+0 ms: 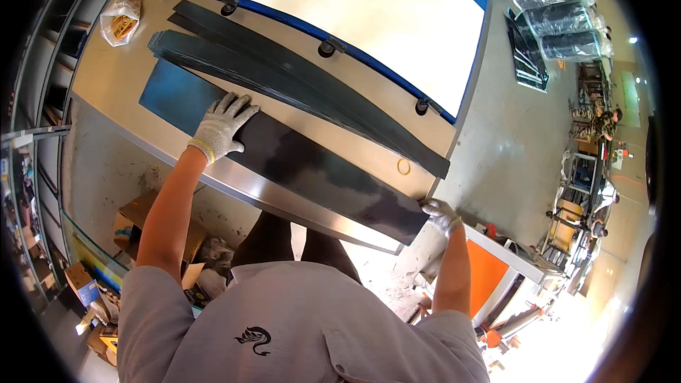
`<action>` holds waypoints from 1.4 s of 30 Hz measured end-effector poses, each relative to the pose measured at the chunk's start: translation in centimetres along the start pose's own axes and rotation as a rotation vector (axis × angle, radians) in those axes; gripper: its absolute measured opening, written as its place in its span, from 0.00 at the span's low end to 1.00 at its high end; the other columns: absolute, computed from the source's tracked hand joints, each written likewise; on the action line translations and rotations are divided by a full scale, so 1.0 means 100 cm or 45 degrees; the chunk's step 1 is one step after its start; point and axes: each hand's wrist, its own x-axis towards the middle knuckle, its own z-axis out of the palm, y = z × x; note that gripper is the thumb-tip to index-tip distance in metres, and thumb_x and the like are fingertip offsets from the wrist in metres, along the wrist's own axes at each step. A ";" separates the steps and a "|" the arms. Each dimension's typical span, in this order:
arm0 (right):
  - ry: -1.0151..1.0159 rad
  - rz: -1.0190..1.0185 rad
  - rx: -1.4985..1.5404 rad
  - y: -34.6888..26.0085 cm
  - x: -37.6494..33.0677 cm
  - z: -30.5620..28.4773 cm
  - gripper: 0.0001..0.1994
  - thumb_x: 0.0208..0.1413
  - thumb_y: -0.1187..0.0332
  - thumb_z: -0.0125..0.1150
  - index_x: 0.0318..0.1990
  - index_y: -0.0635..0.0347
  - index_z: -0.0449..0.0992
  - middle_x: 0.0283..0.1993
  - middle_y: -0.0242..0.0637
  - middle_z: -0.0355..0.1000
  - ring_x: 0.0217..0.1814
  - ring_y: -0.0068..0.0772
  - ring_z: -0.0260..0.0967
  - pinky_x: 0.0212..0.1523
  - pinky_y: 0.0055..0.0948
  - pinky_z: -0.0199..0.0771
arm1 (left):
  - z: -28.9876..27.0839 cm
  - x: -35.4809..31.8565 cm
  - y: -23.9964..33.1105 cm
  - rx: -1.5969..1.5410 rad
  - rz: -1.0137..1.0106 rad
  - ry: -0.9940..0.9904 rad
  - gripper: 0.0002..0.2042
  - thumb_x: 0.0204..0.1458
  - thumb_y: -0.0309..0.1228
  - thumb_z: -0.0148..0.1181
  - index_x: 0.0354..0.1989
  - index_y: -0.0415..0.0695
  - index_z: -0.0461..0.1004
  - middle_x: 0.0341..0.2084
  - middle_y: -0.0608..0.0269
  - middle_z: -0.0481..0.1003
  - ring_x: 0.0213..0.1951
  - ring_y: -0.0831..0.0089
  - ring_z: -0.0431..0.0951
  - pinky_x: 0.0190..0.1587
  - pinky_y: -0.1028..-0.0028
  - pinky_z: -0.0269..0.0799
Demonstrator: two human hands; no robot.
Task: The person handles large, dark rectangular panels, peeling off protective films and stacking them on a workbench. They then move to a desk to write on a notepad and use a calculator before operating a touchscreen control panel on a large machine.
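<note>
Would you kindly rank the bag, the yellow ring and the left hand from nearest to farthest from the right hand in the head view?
1. Yellow ring, just beyond the right hand.
2. Left hand, on the dark sheet.
3. Bag of yellow bands, at the table's far left.

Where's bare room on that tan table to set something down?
The tan tabletop is bare at its left end, below the clear plastic bag of yellow bands and left of the glossy dark sheet. Long dark strips crowd the middle.

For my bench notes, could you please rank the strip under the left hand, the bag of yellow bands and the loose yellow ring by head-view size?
1. Dark strip
2. Bag
3. Yellow ring
</note>
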 end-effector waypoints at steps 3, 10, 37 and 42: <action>-0.234 -0.078 -1.164 -0.082 0.003 0.028 0.27 0.46 0.57 0.70 0.51 0.65 0.75 0.48 0.48 0.76 0.51 0.39 0.72 0.51 0.31 0.69 | 0.007 0.000 0.009 -0.001 -0.053 -0.098 0.51 0.31 0.39 0.76 0.69 0.60 0.52 0.67 0.62 0.54 0.68 0.55 0.52 0.68 0.56 0.52; 0.045 -0.727 -1.293 -0.068 0.010 0.121 0.21 0.38 0.72 0.67 0.45 0.58 0.75 0.42 0.46 0.75 0.45 0.50 0.72 0.46 0.40 0.71 | -0.014 0.013 0.021 0.074 -0.109 -0.236 0.54 0.29 0.38 0.77 0.70 0.61 0.49 0.68 0.63 0.53 0.68 0.54 0.53 0.67 0.54 0.52; 0.300 -0.726 -1.357 -0.060 -0.046 0.125 0.15 0.40 0.63 0.72 0.34 0.58 0.75 0.30 0.43 0.76 0.34 0.47 0.74 0.36 0.39 0.71 | -0.051 -0.037 -0.067 0.187 -0.038 -0.386 0.13 0.40 0.33 0.69 0.37 0.46 0.79 0.37 0.57 0.79 0.42 0.57 0.78 0.49 0.62 0.71; -0.192 -0.563 -1.246 -0.084 0.024 0.128 0.24 0.37 0.64 0.73 0.45 0.60 0.77 0.37 0.45 0.77 0.40 0.44 0.75 0.44 0.34 0.73 | -0.013 0.024 -0.103 0.265 -0.039 -0.726 0.23 0.33 0.37 0.74 0.40 0.43 0.80 0.39 0.52 0.79 0.46 0.53 0.78 0.49 0.58 0.73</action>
